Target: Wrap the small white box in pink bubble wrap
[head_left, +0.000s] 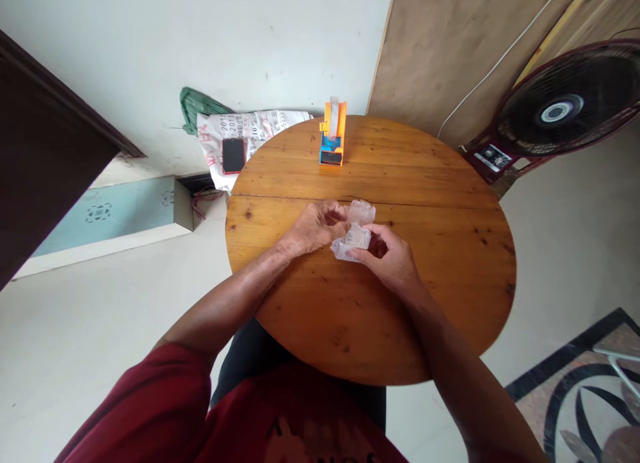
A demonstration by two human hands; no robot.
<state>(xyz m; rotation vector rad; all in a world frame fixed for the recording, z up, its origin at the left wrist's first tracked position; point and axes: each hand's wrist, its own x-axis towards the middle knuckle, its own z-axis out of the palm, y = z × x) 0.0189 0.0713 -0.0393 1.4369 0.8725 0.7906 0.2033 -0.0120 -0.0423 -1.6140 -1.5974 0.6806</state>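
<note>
In the head view, clear plastic [356, 238] is pinched by the right grip [396, 258] and seemingly the left grip [316, 228], apparently being worked, careful finger control being needed next.

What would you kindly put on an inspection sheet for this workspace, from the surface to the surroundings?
Surface: round wooden table, with knots and a seam.
Job's things: crumpled clear plastic, one piece or two unclear; orange-and-blue tape dispenser standing near the far edge.
Clutter: printed white sack beyond the table's far left edge, dark slab on it, green bag beside.
Hands: right hand pinches the plastic; left hand touches it, grip unclear.
Cables: white cable along the board at right.
Surroundings: fan at right, white wall ahead.
</note>
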